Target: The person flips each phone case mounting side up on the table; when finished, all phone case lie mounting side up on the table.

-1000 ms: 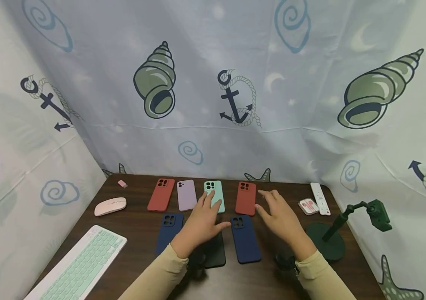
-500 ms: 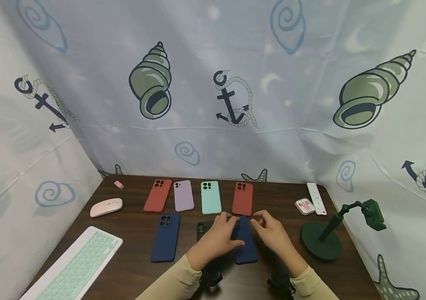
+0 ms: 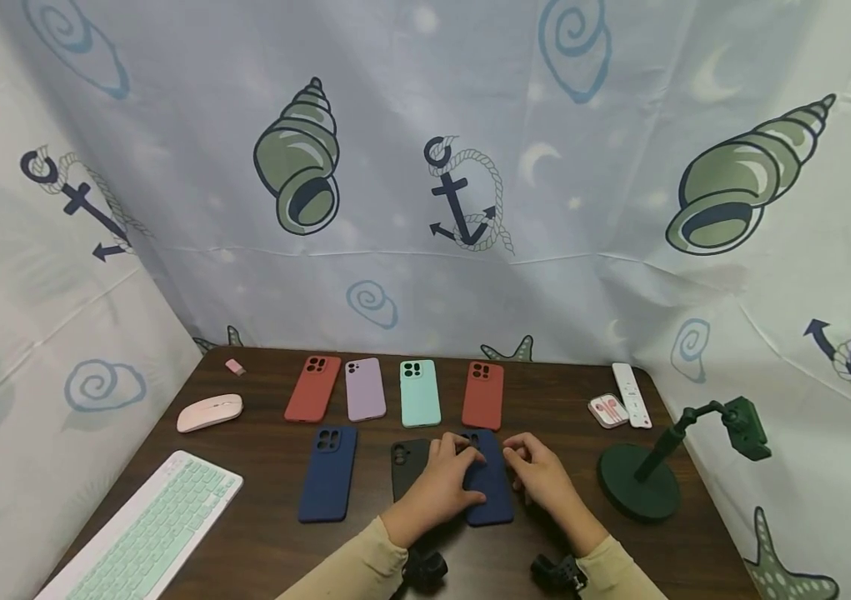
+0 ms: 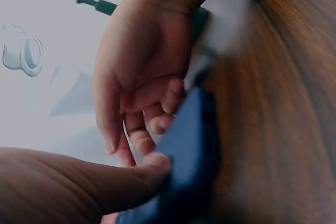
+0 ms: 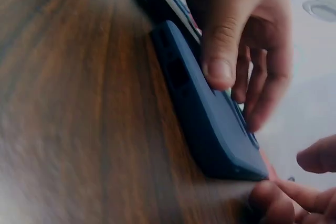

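Note:
A dark blue phone case (image 3: 496, 492) lies on the wooden table between both hands, camera cutout at its far end. My left hand (image 3: 436, 487) reaches over it from the left, fingers loosely bent near the cutout. In the left wrist view its thumb (image 4: 152, 166) rests at the case's surface (image 4: 184, 150). My right hand (image 3: 541, 475) is beside the case's right edge, fingers loosely bent, fingertips right at the edge. A black phone case (image 3: 406, 467) lies to the left, partly hidden under my left hand.
Farther back stand in a row a red (image 3: 312, 390), a lilac (image 3: 365, 390), a mint (image 3: 420, 396) and another red phone case (image 3: 483, 396). Another blue case (image 3: 327, 477), a keyboard (image 3: 147, 533) and a mouse (image 3: 209, 412) lie left. A green lamp (image 3: 643, 483) and remote (image 3: 631, 396) are right.
My left hand has moved right and nearer, off the mint case and over to the right blue case. My right hand has come down from beside the red case to the blue case's right edge.

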A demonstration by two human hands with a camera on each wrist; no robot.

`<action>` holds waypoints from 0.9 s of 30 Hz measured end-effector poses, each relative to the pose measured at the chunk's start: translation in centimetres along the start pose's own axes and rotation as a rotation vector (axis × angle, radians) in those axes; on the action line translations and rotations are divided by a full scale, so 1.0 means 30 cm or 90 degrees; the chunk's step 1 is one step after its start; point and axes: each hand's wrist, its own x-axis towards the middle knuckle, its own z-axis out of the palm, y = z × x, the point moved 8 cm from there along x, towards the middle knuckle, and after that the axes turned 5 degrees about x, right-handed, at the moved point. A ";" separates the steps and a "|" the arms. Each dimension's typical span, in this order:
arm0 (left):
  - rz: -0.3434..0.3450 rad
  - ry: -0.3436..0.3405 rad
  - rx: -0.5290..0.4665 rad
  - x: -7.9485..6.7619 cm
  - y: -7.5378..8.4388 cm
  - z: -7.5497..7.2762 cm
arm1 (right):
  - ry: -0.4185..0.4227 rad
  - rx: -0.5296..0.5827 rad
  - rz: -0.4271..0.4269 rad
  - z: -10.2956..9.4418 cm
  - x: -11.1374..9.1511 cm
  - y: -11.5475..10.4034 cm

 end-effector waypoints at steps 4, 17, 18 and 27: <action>0.018 0.016 0.015 0.000 0.002 0.016 | -0.038 0.037 0.005 -0.011 0.002 0.015; 0.025 0.007 0.033 -0.022 0.003 0.011 | -0.106 0.070 -0.007 0.009 0.011 0.038; 0.026 0.005 0.034 -0.022 0.002 0.013 | -0.107 0.068 -0.008 0.008 0.012 0.042; 0.031 0.005 0.027 -0.025 0.002 0.007 | -0.153 0.120 -0.068 0.007 0.018 0.038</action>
